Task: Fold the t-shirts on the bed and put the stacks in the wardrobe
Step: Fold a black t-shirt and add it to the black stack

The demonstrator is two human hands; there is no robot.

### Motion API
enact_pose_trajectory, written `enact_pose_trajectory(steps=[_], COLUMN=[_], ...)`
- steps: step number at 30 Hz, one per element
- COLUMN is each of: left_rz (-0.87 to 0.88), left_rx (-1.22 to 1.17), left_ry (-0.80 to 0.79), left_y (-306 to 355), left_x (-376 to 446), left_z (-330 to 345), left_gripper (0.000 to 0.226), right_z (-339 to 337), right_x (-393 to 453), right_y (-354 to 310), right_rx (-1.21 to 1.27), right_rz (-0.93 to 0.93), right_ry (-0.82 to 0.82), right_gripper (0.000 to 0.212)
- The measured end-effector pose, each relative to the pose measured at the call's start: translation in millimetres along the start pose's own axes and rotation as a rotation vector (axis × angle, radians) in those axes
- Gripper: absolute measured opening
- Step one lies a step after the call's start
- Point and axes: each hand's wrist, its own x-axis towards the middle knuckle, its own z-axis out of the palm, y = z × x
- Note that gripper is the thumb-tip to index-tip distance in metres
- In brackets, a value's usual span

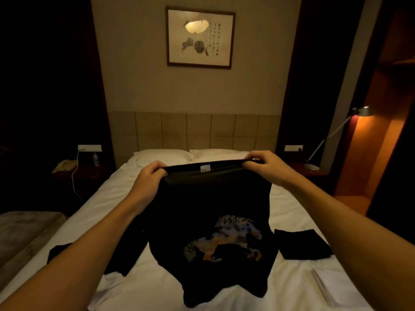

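Both forearms reach in from the near edge. L hand (150, 176) & R hand (266, 165) each pinch the top hem of a black t-shirt (213, 216), grip closed on cloth, holding it up over the bed (94, 198) mid. Print & white label face the cam; lower part slumps on the sheet. Folded dark tee (303, 243) near the right edge; another dark garment (116, 259) toward the left edge, partly hidden by the L arm. Room sides too dark to read. Pillows (161, 157) at the head edge.
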Motion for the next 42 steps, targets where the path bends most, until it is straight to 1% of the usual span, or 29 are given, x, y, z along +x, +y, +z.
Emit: enact_pose_trajectory(steps=[2, 3, 5, 7, 8, 10, 11, 12, 14, 15, 17, 19, 22, 23, 25, 26, 27, 29, 30, 35, 37, 40, 42], left_rz=[0.075, 0.131, 0.248, 0.365, 0.414, 0.49, 0.485, 0.43, 0.263, 0.198, 0.116, 0.093, -0.028, -0.078, -0.126, -0.134, -0.141, -0.131, -0.142, -0.329, -0.406, -0.513, -0.558], left_rx=[-0.018, 0.025, 0.255, 0.531, 0.605, 0.615, 0.55, 0.456, 0.304, 0.283, 0.269, 0.241, 0.277, 0.294, 0.338, 0.356, 0.366, 0.393, 0.4, 0.342, 0.336, 0.39, 0.448], left_ry=[-0.111, -0.176, -0.282, -0.354, -0.384, -0.393, -0.398, -0.419, -0.499, -0.544, -0.592, -0.588, -0.626, -0.641, -0.606, -0.558, -0.498, -0.398, -0.384, -0.437, -0.437, -0.449, -0.464], left_y=[17.9, 25.2, 39.9, 56.7, 67.4, 88.2, 97.6, 105.1, 105.0, 96.5, 63.2, 15.9, -67.5, -95.2, -144.0, -163.6, -182.5, -209.4, -222.6, -293.9, -324.8, -367.3, -394.1], left_x=[-5.9, -9.3, -19.4, -27.2, -31.3, -36.9, -39.3, -43.0, -49.8, -53.2, -61.7, -68.9, -71.0, -70.6, -70.5, -70.7, -69.7, -62.0, -53.5, 11.1, 41.6, 86.4, 113.0], left_z=[-7.3, -12.7, -24.0, -34.3, -39.1, -49.2, -54.2, -59.1, -65.2, -64.5, -57.4, -50.5, -42.3, -37.1, -21.0, -10.8, -0.1, 19.7, 28.9, 72.4, 89.7, 112.1, 125.4], left_gripper=[0.012, 0.012, 0.022, 0.035, 0.043, 0.05, 0.049, 0.045, 0.031, 0.024, 0.015, 0.021, 0.049, 0.048, 0.025, 0.017, 0.018, 0.03, 0.034, 0.043, 0.046, 0.052, 0.057], right_z=[-13.5, -16.5, -16.3, -17.5, -19.6, -26.0, -28.7, -30.3, -27.9, -24.2, -8.7, 11.9, 50.4, 63.6, 87.6, 98.5, 109.1, 127.2, 135.3, 172.4, 187.6, 211.2, 226.7], right_x=[-16.6, -25.7, -42.7, -58.3, -64.7, -78.3, -84.9, -90.7, -100.9, -104.1, -106.4, -102.9, -106.5, -108.9, -109.3, -107.6, -103.9, -91.0, -81.5, -14.6, 15.4, 56.5, 82.9], right_y=[-15.5, -22.8, -35.1, -48.6, -56.1, -73.6, -82.3, -88.1, -90.6, -85.4, -62.6, -29.8, 18.1, 35.1, 71.3, 89.9, 108.8, 143.5, 160.4, 257.8, 297.7, 351.3, 381.0], right_rx=[0.121, 0.127, 0.052, -0.006, -0.014, 0.0, 0.035, 0.085, 0.191, 0.226, 0.238, 0.087, -0.198, -0.274, -0.415, -0.458, -0.472, -0.471, -0.472, -0.437, -0.451, -0.488, -0.546], right_rz=[0.029, 0.021, -0.031, -0.102, -0.133, -0.155, -0.157, -0.172, -0.193, -0.174, -0.096, -0.038, -0.005, 0.006, 0.021, 0.031, 0.046, 0.094, 0.117, 0.191, 0.248, 0.301, 0.321], right_ry=[-0.089, -0.095, -0.009, 0.145, 0.188, 0.178, 0.165, 0.166, 0.197, 0.195, 0.108, -0.018, -0.305, -0.388, -0.492, -0.507, -0.507, -0.471, -0.452, -0.402, -0.416, -0.448, -0.47], right_gripper=[0.02, 0.029, 0.045, 0.048, 0.049, 0.05, 0.049, 0.048, 0.047, 0.047, 0.051, 0.058, 0.045, 0.044, 0.047, 0.046, 0.043, 0.039, 0.038, 0.04, 0.041, 0.038, 0.048])
